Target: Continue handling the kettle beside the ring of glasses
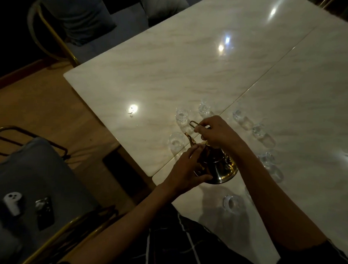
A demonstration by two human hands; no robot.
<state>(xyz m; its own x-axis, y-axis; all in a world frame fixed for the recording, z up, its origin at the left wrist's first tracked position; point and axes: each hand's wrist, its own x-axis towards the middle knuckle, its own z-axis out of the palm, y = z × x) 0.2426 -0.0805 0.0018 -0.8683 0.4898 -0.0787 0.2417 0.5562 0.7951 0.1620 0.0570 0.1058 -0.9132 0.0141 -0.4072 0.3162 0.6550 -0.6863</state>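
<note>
A gold metal teapot (220, 170) stands near the front edge of the pale marble table (192, 58). My right hand (215, 132) grips the teapot's thin gold handle from above. My left hand (184, 172) cups the pot's side, thumb along the base and fingers up by the curved spout. Several small clear glasses ring the pot: one (176, 141) just beyond the spout, one (182, 115) farther back, one (232, 203) nearer to me.
More glasses (259, 131) stand to the right of the pot. At the left a grey-cushioned chair with a gold frame (33, 177) holds a white device (12, 202) and a dark object (45, 212). Another cushioned chair (74, 21) stands at the table's far left.
</note>
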